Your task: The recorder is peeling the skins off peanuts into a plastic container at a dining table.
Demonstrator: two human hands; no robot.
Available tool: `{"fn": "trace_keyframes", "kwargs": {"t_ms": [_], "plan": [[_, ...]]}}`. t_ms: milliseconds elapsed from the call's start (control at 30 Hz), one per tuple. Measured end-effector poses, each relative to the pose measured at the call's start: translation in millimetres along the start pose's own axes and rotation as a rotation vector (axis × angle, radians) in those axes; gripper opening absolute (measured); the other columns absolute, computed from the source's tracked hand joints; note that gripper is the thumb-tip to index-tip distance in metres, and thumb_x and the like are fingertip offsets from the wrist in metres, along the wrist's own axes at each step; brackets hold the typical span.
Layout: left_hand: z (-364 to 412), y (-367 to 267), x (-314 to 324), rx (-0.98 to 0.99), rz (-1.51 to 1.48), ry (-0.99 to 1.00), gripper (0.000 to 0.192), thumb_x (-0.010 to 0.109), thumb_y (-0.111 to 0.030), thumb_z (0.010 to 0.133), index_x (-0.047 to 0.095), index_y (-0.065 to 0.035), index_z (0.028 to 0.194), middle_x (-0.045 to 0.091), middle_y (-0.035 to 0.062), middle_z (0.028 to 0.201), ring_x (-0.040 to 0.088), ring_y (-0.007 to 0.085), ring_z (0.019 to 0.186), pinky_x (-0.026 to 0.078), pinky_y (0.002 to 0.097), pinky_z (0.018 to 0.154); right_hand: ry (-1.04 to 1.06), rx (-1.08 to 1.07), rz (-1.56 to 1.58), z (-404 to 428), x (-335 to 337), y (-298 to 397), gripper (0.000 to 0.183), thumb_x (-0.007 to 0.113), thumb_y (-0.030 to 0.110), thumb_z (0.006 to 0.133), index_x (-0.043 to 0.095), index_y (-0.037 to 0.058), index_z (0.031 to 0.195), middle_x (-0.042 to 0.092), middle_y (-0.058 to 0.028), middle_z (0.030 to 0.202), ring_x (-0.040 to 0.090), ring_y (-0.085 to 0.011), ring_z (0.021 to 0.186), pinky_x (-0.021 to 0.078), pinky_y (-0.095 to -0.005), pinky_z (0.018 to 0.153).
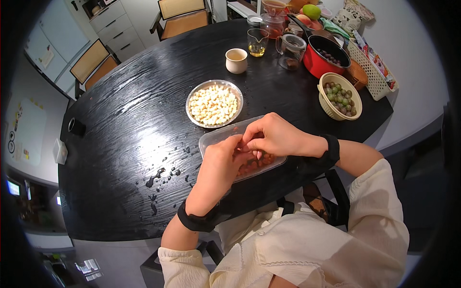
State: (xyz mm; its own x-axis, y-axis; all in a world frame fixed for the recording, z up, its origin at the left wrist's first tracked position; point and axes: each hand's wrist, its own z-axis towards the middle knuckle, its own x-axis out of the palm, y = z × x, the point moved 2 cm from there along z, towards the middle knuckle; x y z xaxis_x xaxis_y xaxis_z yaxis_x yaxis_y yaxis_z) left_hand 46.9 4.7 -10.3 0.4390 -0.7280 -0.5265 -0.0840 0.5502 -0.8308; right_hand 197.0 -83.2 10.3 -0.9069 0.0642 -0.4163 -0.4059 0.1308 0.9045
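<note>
Over a clear plastic container (pixel 212 138), my left hand (pixel 221 160) and my right hand (pixel 275 138) meet with thumbs and fingertips pinched together. Whatever small thing is between them is hidden by the fingers. Reddish-brown pieces (pixel 254 166), which look like nuts with their skins on, lie in the container's near part. Just beyond its far left side stands a round metal-rimmed bowl (pixel 189 113) filled with pale, skinless nuts (pixel 214 104), seemingly peanuts. A black band circles each of my wrists.
Water drops (pixel 156 177) dot the black table (pixel 119 151) on the left. Beyond the bowl stand a cream cup (pixel 236 66) and a glass pitcher (pixel 256 50) with yellow liquid. At right are a red pot (pixel 311 61) and a cream basket (pixel 327 106) of grapes (pixel 339 97).
</note>
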Motion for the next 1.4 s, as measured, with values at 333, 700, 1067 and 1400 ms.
{"fn": "trace_keyframes", "kwargs": {"t_ms": [333,700,1067,1400], "plan": [[0.0,4.9,-1.0,-0.025,-0.071,-0.138,0.023,0.066,0.005,0.084,0.066,0.0048,0.107,0.073,0.0175,0.091,0.072,0.0249,0.081,0.055,0.0304,0.072,-0.131,-0.275,-0.173,-2.3,-3.9,-3.6,0.015,0.066,-0.001,0.082,0.067,-0.002,0.096,0.072,-0.0167,0.086,0.072,-0.0259,0.076,0.0565,-0.0349,0.068],[0.8,8.4,-4.0,-0.007,0.082,-0.15,0.024,0.062,0.008,0.087,0.062,0.0048,0.111,0.074,0.0171,0.094,0.074,0.025,0.087,0.056,0.0301,0.075,-0.051,-0.294,-0.749,-8.5,-10.2,14.1,0.02,0.072,0.02,0.081,0.066,0.0069,0.094,0.069,-0.0094,0.092,0.067,-0.0291,0.092,0.0545,-0.0405,0.079],[2.3,3.8,-5.1,-0.01,-0.134,-0.147,0.014,0.055,0.004,0.093,0.056,0.0031,0.107,0.071,0.0193,0.085,0.07,0.0348,0.08,0.052,0.0373,0.068,-0.17,-0.422,-0.565,-3.2,0.9,5.2,0.015,0.07,0.018,0.084,0.066,0.0039,0.09,0.068,-0.0122,0.089,0.067,-0.0321,0.084,0.0529,-0.0401,0.073],[0.0,1.2,-5.7,0.051,-0.101,-0.157,0.011,0.057,0.003,0.092,0.059,0.0015,0.102,0.07,0.018,0.088,0.07,0.0324,0.08,0.053,0.0358,0.069,-0.176,-0.322,-0.37,-3.7,-5.9,5.4,0.016,0.071,0.016,0.086,0.067,0.0003,0.089,0.069,-0.0131,0.083,0.068,-0.0284,0.077,0.0527,-0.0353,0.069]]}}
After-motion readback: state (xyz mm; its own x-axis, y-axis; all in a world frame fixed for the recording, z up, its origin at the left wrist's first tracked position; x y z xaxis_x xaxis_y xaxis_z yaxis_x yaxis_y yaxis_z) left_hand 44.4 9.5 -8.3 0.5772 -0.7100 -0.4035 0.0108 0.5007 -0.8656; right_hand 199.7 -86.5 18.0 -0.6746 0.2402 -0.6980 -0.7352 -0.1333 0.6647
